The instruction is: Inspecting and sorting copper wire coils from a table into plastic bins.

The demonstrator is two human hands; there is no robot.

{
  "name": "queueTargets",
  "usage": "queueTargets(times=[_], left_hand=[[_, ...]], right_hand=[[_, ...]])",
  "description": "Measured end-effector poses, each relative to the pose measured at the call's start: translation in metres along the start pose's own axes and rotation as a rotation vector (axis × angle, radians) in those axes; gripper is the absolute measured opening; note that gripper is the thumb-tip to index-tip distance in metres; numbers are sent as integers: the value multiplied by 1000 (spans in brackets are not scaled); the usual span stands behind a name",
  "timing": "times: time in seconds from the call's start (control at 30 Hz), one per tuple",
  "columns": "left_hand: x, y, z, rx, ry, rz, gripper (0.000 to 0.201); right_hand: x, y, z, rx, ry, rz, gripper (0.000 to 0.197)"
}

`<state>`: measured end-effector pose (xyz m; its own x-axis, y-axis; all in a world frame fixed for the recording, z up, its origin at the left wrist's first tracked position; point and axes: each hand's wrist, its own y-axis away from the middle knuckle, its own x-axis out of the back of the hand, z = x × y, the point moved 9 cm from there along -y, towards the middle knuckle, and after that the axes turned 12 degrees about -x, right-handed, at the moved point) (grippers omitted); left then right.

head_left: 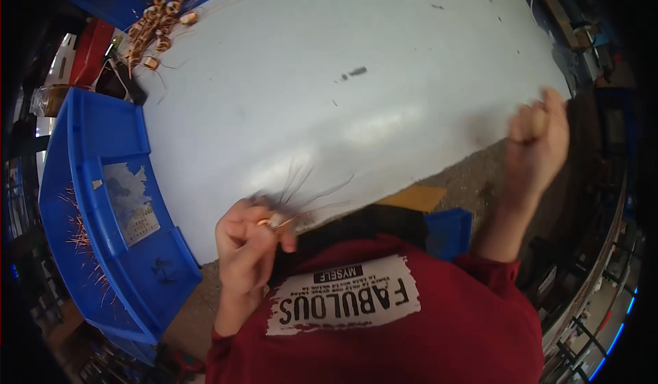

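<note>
My left hand (pixel 243 250) is closed at the table's near edge, pinching a small copper-wound coil (pixel 275 220) with a pale body. Several thin wire leads (pixel 301 193) fan out from the coil over the white surface, some dark and some coppery. Off to the right, my right hand (pixel 539 134) is raised beside the table's right corner, its fingers curled together and somewhat blurred. Whatever those fingers may hold cannot be made out.
A heap of similar coils (pixel 161 14) with tangled leads lies at the white table's (pixel 274 89) far left. Left of the table stands a blue bin (pixel 110 137) with copper wire bits (pixel 86 237). A yellow-brown sheet (pixel 415 197) and another blue bin (pixel 449 233) sit below the near edge.
</note>
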<state>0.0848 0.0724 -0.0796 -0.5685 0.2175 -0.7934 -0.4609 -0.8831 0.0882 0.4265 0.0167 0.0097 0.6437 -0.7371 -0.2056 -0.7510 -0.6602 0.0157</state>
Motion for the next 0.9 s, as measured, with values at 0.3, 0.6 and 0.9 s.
queueTargets(times=[0.3,0.6,0.9], left_hand=[[-50,-12,71,55,-166,-140,25],[-56,-1,113,-275,-712,-417,2],[-54,42,194,-336,-691,-16,10]], right_hand=[[-168,41,-29,37,119,-458,24],[-458,99,23,901,930,-807,15],[-514,131,24,849,1172,-475,19]])
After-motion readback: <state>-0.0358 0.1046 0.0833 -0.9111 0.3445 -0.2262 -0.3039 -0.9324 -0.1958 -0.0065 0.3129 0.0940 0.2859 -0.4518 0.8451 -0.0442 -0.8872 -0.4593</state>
